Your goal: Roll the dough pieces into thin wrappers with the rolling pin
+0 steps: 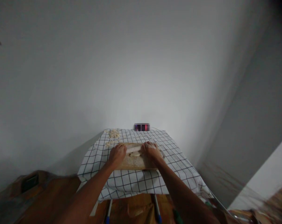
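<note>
A pale rolling pin (133, 150) lies across a floured wooden board (133, 163). Its left end is under my left hand (118, 153), whose fingers curl over it. My right hand (151, 149) is closed over the other end. Just on the near side of the pin, between my hands, a small piece of dough (134, 154) rests on the board. Both palms hide the pin's ends.
A black-and-white checked cloth (136, 182) covers the table. Pale dough pieces (114, 133) lie at its far left. A dark, pixelated box-like object (142, 127) stands at the far edge by the white wall (141, 77).
</note>
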Available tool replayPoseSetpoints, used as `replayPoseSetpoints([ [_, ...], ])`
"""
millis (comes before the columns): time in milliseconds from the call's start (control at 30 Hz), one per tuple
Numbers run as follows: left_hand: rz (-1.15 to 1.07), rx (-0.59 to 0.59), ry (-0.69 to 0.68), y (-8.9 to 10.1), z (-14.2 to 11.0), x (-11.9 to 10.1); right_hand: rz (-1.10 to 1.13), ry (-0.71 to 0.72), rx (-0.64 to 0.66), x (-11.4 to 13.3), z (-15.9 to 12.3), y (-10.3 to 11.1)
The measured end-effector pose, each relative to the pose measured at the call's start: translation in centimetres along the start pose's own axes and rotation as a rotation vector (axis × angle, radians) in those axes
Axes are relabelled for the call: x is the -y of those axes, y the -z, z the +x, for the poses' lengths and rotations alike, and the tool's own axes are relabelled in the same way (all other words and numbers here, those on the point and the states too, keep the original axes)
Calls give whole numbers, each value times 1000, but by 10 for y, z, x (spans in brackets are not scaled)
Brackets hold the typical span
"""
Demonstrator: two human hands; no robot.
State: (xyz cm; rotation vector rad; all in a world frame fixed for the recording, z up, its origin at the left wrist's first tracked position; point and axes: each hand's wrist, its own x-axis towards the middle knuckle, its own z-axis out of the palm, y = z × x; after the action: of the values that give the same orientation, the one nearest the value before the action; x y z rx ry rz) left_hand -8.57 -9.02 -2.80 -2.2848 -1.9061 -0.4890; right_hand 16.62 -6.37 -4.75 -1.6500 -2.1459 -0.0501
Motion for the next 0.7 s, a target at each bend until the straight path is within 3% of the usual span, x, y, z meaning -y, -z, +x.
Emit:
replayPoseSetpoints([
  [200,-1,-10,40,8,10,-18,-206,44,63,-2,0,18],
  [333,-40,-39,-66,-6,10,-24,-215,79,62,-8,-12,19],
  [433,-26,-115,-69,-19,13,-23,-188,44,11,-9,-12,9],
  [700,-110,-3,17,-30,49,-14,-143,34,56,-15,30,0],
])
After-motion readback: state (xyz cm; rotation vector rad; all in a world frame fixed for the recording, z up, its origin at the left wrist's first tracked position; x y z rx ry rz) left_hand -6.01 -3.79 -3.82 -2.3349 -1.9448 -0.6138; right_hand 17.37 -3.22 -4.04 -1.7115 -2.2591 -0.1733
